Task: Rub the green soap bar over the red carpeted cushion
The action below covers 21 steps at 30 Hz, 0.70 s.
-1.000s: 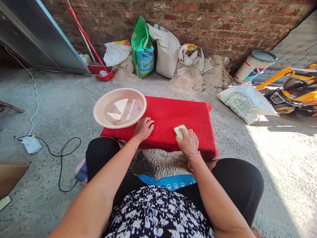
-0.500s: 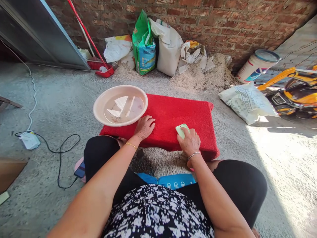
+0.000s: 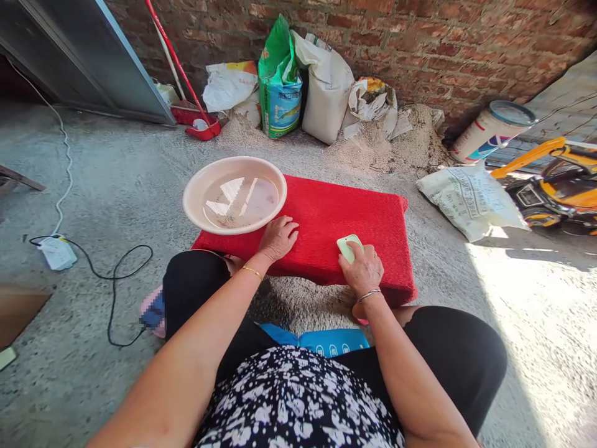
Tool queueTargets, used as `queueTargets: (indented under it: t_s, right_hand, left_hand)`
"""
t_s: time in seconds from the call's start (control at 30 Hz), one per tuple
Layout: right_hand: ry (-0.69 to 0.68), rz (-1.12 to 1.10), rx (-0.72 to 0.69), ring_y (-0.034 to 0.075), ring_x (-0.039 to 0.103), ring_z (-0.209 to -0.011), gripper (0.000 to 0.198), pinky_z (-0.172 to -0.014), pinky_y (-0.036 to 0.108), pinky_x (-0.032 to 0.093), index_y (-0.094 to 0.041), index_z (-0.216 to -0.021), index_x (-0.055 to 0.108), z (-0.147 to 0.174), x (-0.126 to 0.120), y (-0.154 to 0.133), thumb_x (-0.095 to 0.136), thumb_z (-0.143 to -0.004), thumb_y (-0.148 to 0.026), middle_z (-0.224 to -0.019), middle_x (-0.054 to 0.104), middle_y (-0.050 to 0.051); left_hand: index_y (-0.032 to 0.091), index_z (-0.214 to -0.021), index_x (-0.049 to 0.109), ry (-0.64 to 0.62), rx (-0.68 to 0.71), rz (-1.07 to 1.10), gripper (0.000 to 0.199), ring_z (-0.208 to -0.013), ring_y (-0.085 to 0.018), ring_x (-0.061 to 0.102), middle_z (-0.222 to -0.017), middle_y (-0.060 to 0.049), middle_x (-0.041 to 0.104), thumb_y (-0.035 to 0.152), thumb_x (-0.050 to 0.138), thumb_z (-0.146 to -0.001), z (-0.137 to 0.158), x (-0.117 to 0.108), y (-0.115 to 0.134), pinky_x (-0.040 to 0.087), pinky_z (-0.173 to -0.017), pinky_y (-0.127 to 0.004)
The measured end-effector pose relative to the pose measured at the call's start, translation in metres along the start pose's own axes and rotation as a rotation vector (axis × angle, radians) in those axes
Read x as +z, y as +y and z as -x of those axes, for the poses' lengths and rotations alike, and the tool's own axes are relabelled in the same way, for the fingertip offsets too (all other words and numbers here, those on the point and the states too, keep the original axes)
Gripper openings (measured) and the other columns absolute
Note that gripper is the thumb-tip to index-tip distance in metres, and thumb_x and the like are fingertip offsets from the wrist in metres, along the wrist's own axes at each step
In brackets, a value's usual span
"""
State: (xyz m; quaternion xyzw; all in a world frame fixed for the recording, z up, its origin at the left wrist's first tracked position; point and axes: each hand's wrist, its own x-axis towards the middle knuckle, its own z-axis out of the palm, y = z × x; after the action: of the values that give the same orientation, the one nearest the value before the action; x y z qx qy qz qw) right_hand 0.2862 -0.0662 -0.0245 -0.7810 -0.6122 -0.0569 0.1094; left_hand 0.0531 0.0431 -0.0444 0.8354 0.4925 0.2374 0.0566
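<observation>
A red, towel-like cloth [image 3: 345, 205] covers a low bench in front of my knees. My left hand [image 3: 278, 239] lies on this cloth near its front left part, fingers spread, close beside a basin. That pale pink basin [image 3: 193, 208] holds slightly cloudy water and rests at the left end of the bench. Toward the right side, my right hand [image 3: 362, 267] grips what looks like a pale green scrubbing brush [image 3: 346, 250], pressed against the cloth. Its smooth back with a small hole faces up; the underside is hidden.
Feed sacks [image 3: 326, 93] and spilled grain [image 3: 368, 149] line the brick wall, beside a red dustpan [image 3: 208, 129]. At right are a filled bag [image 3: 471, 199], a bucket [image 3: 492, 134] and a yellow toy excavator [image 3: 559, 180]. A power strip [image 3: 56, 252] with cables lies left.
The whole view has shifted slightly, so things appear a little farther right. Both hands and the brush keep nearly the same places on the cloth.
</observation>
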Motion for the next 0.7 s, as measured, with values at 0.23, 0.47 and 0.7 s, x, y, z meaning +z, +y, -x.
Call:
queueTargets:
  t_s: [0.23,0.47,0.7]
  right_hand:
    - [0.012,0.005,-0.010,0.016,0.042,-0.077,0.040,-0.067,0.028,0.024,-0.029,-0.117,0.062,-0.0002,0.0007,0.0003,0.056,-0.083,-0.048,-0.093,0.049,0.005]
    - [0.009,-0.006,-0.005,0.016,0.041,-0.076,0.039,-0.067,0.028,0.024,-0.029,-0.117,0.062,0.0002,0.0008,0.0005,0.056,-0.083,-0.049,-0.092,0.049,0.005]
    - [0.010,-0.013,0.005,0.017,0.042,-0.077,0.038,-0.068,0.029,0.025,-0.030,-0.117,0.062,-0.0001,0.0004,0.0001,0.057,-0.083,-0.048,-0.092,0.049,0.005]
  left_hand:
    - [0.022,-0.108,0.065,-0.002,0.006,-0.008,0.024,-0.117,-0.024,0.052,-0.120,-0.007,0.059,0.027,0.053,-0.088,-0.0001,0.0001,-0.0002,0.039,-0.104,-0.040]
    - [0.022,-0.109,0.065,-0.010,-0.002,-0.015,0.024,-0.119,-0.024,0.051,-0.120,-0.007,0.059,0.027,0.052,-0.089,0.0001,-0.0010,0.0005,0.038,-0.104,-0.040]
    - [0.022,-0.108,0.065,-0.015,-0.006,-0.009,0.024,-0.120,-0.024,0.051,-0.121,-0.008,0.059,0.027,0.053,-0.088,-0.0007,-0.0022,0.0016,0.038,-0.104,-0.040]
